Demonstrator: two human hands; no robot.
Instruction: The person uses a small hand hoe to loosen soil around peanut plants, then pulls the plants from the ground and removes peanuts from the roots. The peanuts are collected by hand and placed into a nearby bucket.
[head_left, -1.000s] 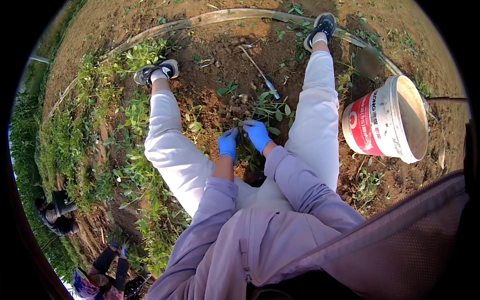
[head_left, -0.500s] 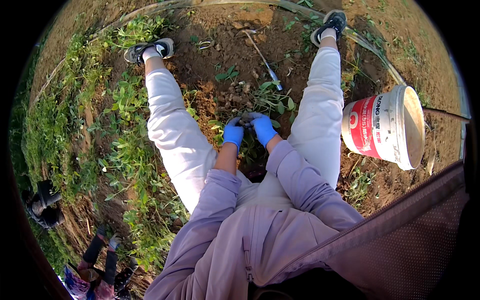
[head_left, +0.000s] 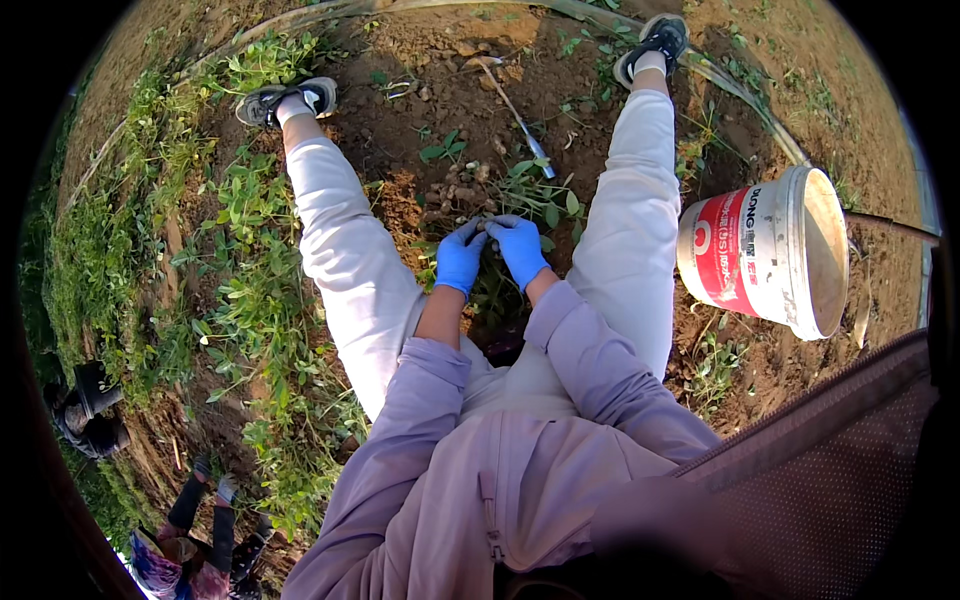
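Observation:
Both my hands wear blue gloves and meet low over the soil between my spread legs. My left hand (head_left: pixel 458 262) is closed, its fingertips pinched together against those of the other. My right hand (head_left: pixel 518 248) is closed as well, with the fingers bent inward. Between the fingertips is a small brownish bit, mostly hidden, whose kind I cannot make out. Just beyond the fingers lies a small heap of pale, soil-covered lumps (head_left: pixel 462 190), perhaps peanut pods. Uprooted green leafy stems (head_left: pixel 535 190) lie beside it, and more foliage sits under my wrists.
A white bucket with a red label (head_left: pixel 722 250) stands right of my leg. A long-handled tool with a metal grip (head_left: pixel 522 125) lies ahead on the soil. Leafy plants (head_left: pixel 260 290) grow along the left. Another person (head_left: pixel 185 545) is at the lower left. A pale hose-like strip (head_left: pixel 560 8) curves across the far side.
My hands have shifted slightly nearer to the heap, and their backs now face up more. The dark clump seen between the fingers before is now mostly hidden. The view has shifted a little.

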